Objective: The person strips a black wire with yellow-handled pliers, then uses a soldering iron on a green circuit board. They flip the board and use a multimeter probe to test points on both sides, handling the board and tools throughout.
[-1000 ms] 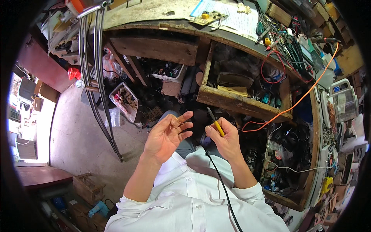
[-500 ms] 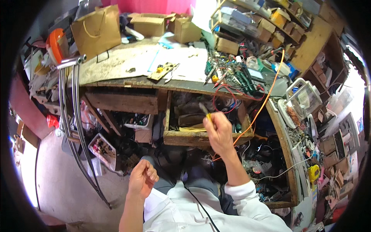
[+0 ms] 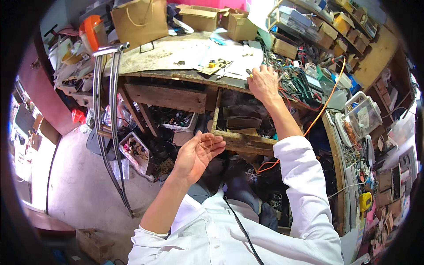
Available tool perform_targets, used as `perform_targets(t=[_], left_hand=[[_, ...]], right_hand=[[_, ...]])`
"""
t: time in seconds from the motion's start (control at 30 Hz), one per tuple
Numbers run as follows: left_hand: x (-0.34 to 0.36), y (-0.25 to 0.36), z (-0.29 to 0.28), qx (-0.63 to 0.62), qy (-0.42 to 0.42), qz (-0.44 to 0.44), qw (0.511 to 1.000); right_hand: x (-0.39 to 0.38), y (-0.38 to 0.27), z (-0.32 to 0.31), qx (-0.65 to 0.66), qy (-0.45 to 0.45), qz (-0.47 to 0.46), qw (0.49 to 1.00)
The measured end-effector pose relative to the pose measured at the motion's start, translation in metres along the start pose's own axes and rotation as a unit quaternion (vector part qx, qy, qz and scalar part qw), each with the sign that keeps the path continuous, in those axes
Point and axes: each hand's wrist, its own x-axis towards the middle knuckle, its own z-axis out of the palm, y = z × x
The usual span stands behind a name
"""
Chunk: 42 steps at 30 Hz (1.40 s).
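Head view. Right hand (image 3: 265, 85), between one and two o'clock — fingers closed on a slim tool (image 3: 249, 72), dark-tipped, mostly hidden, at the bench edge. Left hand (image 3: 198, 155), seven o'clock, near centre: palm bared, fingers loosely curled, parted. Circuit board (image 3: 215, 66), flat, yellow block on top, twelve o'clock. Hand tools (image 3: 297, 84), tangled heap, two o'clock. Drawer (image 3: 245, 141), rough worn wood, between three and four — right end blocked by a white cloth sleeve (image 3: 300, 170). Bent tubes (image 3: 97, 84), polished metal, ten o'clock. Paper bag (image 3: 140, 24), brown, eleven o'clock.
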Motion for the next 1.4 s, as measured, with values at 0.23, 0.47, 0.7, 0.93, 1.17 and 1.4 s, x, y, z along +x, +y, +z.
perform_targets(t=[0.23, 0.47, 0.7, 0.93, 1.17, 1.4], left_hand=[[-0.001, 0.006, 0.01, 0.013, 0.018, 0.019, 1.0], [0.005, -0.004, 0.006, 0.02, -0.009, -0.006, 1.0], [0.004, -0.015, 0.009, 0.075, -0.015, 0.003, 0.997], [-0.006, -0.014, 0.009, 0.281, 0.034, 0.056, 0.958], [-0.007, -0.013, 0.002, 0.335, 0.057, 0.116, 0.933], [-0.013, -0.009, -0.005, 0.356, 0.004, 0.067, 0.932]], right_hand=[[-0.072, -0.066, -0.073, 0.442, 0.067, -0.024, 0.894], [-0.153, -0.11, -0.09, 0.491, 0.043, -0.101, 0.864], [-0.171, -0.11, -0.063, 0.493, 0.086, -0.054, 0.864], [-0.178, -0.105, -0.072, 0.573, 0.016, 0.014, 0.819], [-0.181, -0.104, -0.07, 0.624, 0.041, 0.056, 0.779], [-0.187, -0.096, -0.065, 0.653, 0.005, 0.091, 0.752]])
